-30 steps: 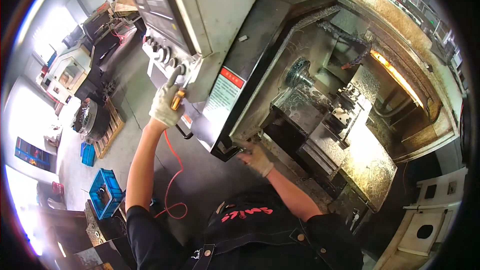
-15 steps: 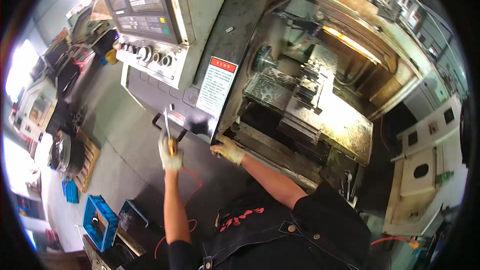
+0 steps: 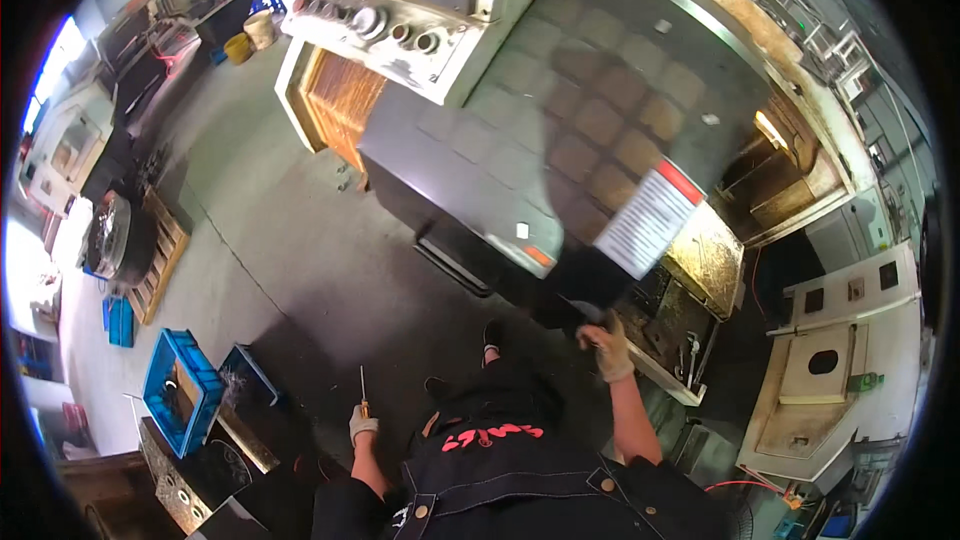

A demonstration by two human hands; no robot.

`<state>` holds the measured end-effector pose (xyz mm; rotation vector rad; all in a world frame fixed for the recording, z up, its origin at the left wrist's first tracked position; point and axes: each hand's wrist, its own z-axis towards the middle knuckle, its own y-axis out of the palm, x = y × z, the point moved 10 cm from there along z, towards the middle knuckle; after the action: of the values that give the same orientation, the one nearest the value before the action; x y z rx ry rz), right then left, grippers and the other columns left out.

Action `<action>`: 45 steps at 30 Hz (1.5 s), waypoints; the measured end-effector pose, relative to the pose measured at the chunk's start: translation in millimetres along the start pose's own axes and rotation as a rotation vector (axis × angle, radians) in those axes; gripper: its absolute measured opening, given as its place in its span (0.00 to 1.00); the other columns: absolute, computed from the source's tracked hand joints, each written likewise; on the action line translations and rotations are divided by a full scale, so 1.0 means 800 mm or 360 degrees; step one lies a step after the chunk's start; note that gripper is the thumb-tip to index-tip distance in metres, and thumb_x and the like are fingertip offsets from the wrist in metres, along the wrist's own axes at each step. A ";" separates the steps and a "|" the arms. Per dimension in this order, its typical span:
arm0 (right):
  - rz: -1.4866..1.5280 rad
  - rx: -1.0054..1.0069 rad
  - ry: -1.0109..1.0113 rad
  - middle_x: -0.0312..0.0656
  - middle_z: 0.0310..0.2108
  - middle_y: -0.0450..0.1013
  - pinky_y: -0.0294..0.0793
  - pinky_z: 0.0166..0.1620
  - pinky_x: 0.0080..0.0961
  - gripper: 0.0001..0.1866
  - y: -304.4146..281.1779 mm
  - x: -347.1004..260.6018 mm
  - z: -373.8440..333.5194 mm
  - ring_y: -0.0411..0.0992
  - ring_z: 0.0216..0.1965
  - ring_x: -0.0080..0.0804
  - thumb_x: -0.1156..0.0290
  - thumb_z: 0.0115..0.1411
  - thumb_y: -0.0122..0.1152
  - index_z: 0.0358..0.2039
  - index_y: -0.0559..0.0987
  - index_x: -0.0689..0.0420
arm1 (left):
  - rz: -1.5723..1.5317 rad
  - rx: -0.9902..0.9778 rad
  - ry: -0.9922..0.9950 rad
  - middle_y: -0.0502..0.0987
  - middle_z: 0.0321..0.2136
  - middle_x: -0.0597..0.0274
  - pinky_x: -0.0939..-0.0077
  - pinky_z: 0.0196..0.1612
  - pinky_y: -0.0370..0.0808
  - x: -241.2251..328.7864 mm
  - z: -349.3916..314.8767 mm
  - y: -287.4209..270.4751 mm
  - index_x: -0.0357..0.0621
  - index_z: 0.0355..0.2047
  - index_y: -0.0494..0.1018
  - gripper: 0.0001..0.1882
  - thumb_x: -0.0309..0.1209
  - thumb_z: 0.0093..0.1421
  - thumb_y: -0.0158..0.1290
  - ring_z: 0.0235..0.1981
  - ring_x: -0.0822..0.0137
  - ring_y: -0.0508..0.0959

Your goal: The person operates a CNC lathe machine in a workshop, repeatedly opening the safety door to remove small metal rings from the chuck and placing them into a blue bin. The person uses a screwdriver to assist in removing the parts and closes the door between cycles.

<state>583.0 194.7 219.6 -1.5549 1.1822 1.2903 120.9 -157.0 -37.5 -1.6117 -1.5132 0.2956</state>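
Observation:
My left hand, in a pale work glove, is closed round the orange handle of a screwdriver. Its thin metal shaft points away from me, low over the floor and apart from the machine. My gloved right hand grips the edge of the dark sliding machine door at its lower right corner, fingers curled against it. The door covers most of the machine's opening. A bar handle sits on the door's near face, with neither hand on it. A white notice with a red band is stuck on the door.
The control panel with knobs juts out above the door's left end. At lower left stand a blue crate and a wooden pallet. Another pale machine stands at right. A red hose runs near it.
The door has slid right across the opening, hiding the chuck and most of the inside. My right hand has moved right with it. The left hand, still holding the screwdriver, has dropped toward my body.

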 end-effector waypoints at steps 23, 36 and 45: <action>0.0776 -0.0352 0.1428 0.43 0.32 0.69 0.76 0.36 0.31 0.12 0.480 0.278 0.167 0.69 0.34 0.37 0.65 0.55 0.56 0.33 0.71 0.60 | -0.0698 0.0300 -0.0646 0.73 0.37 0.48 0.59 0.41 0.69 -0.112 -0.055 -0.083 0.54 0.41 0.66 0.19 0.31 0.46 0.48 0.41 0.46 0.72; -0.0254 -0.3047 0.0604 0.41 0.36 0.70 0.73 0.35 0.25 0.19 0.961 0.270 -0.060 0.71 0.35 0.30 0.67 0.56 0.55 0.48 0.66 0.56 | -0.1131 0.0744 -0.1678 0.73 0.38 0.44 0.60 0.44 0.68 -0.200 -0.225 -0.075 0.51 0.46 0.66 0.25 0.30 0.43 0.48 0.42 0.47 0.72; -0.1223 -0.3710 0.1094 0.35 0.27 0.71 0.69 0.26 0.21 0.20 1.012 0.277 -0.353 0.69 0.23 0.23 0.61 0.54 0.57 0.44 0.69 0.59 | -0.1460 0.1014 -0.2405 0.72 0.40 0.41 0.61 0.44 0.68 -0.124 -0.346 0.083 0.44 0.51 0.62 0.30 0.31 0.43 0.50 0.43 0.45 0.71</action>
<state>-113.5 -325.4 49.3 -3.3758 -1.6520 1.2257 335.3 -355.1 39.1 0.1636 -2.5839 1.4428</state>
